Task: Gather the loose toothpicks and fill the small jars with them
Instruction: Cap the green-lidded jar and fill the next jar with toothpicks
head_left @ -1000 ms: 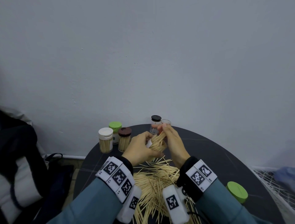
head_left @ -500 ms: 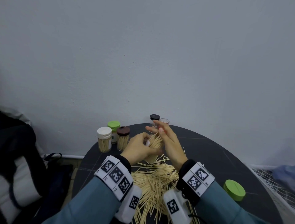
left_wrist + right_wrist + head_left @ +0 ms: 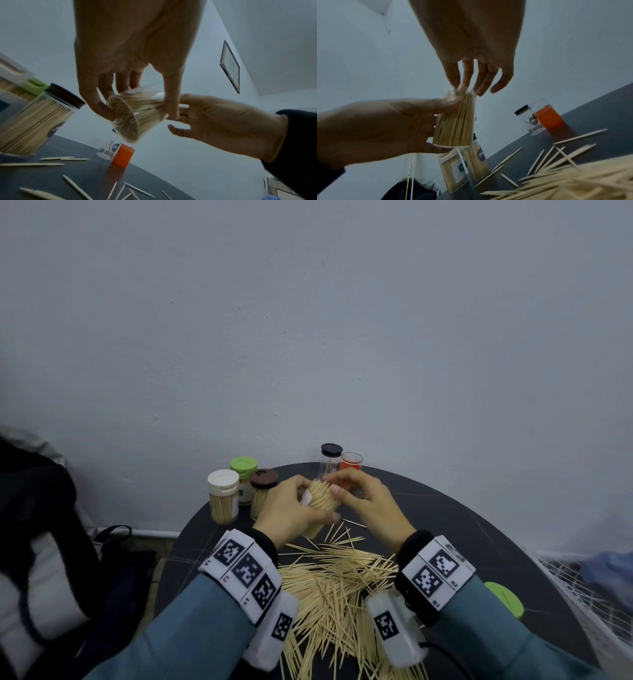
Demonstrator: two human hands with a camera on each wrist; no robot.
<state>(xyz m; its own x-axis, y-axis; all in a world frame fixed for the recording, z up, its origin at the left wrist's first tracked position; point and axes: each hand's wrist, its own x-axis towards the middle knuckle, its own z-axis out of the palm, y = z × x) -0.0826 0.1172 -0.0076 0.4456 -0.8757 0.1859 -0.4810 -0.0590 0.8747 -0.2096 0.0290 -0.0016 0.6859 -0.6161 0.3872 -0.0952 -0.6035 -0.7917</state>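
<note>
Nearest the body, loose toothpicks (image 3: 337,583) lie heaped on the dark round table (image 3: 455,529) btwn both wrists, w/ a green lid (image 3: 505,599) off to the right; lots left to gather.

Just beyond the heap, left hand (image 3: 291,513) grips the clear jar (image 3: 137,116), fingers and thumb curled round its wall, jar lifted off the table and tilted; it looks packed w/ sticks, tips poking past the rim. Right hand (image 3: 371,503) is at the mouth; fingers (image 3: 481,79) slightly spread and fairly straight, tips on or just over the stick ends; pinching nothing as far as the views show.

Change vs a sec ago: then the right hand was feeding a bundle in at the mouth; now the bundle is inside and the fingers are freed, prob. tamping; so this jar is near full, lid next.

Further back, left: three capped full jars, white (image 3: 223,496), green (image 3: 244,477), brown (image 3: 263,491); far edge: black-capped jar (image 3: 330,457), nearly empty, beside an orange lid (image 3: 350,462).
</note>
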